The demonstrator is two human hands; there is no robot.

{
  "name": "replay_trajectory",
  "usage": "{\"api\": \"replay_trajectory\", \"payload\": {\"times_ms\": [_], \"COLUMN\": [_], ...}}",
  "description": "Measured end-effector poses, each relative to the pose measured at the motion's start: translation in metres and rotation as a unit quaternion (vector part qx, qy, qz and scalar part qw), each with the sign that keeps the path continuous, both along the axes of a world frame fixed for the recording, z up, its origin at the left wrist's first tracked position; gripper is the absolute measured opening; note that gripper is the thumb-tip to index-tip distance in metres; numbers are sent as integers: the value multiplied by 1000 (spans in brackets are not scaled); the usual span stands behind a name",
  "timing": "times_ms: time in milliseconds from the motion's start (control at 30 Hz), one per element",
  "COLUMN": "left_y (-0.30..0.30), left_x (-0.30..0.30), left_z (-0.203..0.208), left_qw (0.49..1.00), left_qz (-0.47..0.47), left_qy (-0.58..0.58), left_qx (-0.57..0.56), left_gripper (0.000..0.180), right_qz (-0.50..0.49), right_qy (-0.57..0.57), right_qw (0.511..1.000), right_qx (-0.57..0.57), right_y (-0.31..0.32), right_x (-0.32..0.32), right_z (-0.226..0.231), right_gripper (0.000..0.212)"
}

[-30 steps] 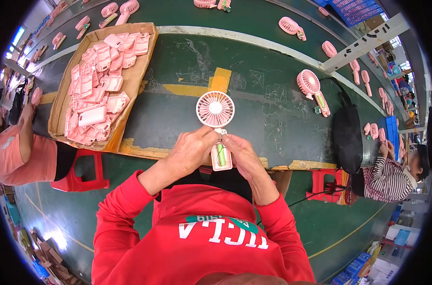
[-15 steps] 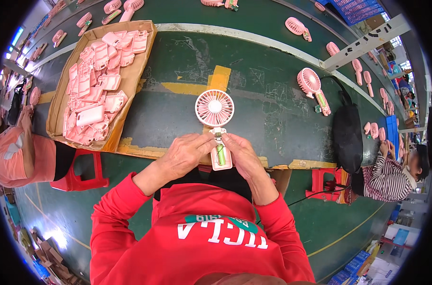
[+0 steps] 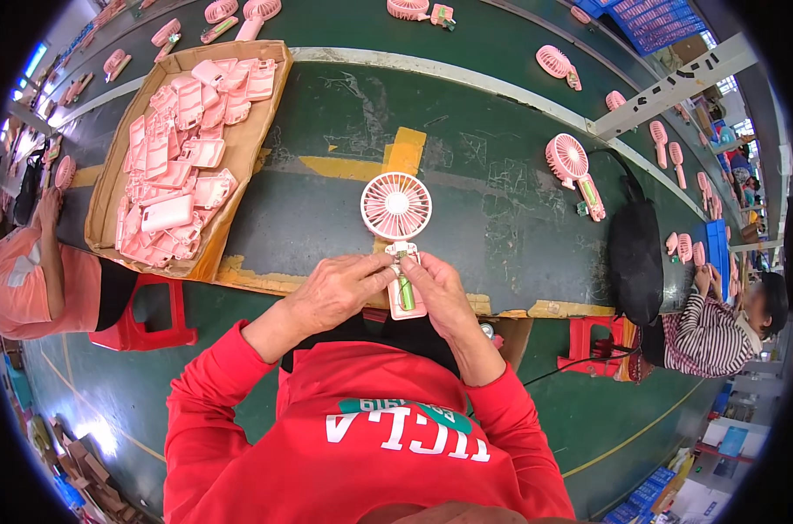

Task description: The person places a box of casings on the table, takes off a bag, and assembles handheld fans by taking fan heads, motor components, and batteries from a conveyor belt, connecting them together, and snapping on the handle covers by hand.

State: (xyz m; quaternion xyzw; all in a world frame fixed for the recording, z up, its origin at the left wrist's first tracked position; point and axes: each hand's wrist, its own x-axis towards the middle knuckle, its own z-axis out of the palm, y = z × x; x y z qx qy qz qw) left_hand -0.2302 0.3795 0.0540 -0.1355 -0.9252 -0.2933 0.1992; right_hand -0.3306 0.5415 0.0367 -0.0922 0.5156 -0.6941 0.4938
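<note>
A pink handheld fan (image 3: 396,207) lies face up at the bench's near edge, its round grille pointing away from me. Its handle is uncovered and shows a green battery cell (image 3: 406,295) and thin wiring. My left hand (image 3: 348,284) pinches the top of the handle from the left, fingers closed just under the grille. From the right, my right hand (image 3: 440,288) grips the same handle, thumb pressed on the inside above the battery. The fingers partly cover the small parts at the handle's top.
A cardboard tray (image 3: 284,65) of pink handle covers (image 3: 167,212) stands at left. Another opened fan (image 3: 567,158) and a black bag (image 3: 636,258) lie at right. Beyond a pale rail, several fans (image 3: 553,61) rest on a green belt. Co-workers sit on both sides by red stools (image 3: 152,319).
The fan sits slightly nearer to me. My right thumb has moved left and down over the handle's inside. Fans on the far belt have shifted a little to the right.
</note>
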Motion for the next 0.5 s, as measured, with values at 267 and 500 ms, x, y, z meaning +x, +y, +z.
{"api": "replay_trajectory", "payload": {"times_ms": [267,500], "left_y": [2,4], "left_x": [2,3], "left_z": [-3,6], "left_qw": [1000,999], "left_qz": [8,9], "left_qy": [-12,-46], "left_qx": [4,17], "left_gripper": [40,39], "right_qz": [-8,-13], "right_qy": [-13,-35], "right_qw": [1000,998], "right_qx": [26,43], "right_y": [-1,-2], "right_x": [-1,-1], "right_z": [5,6], "right_gripper": [31,29]}}
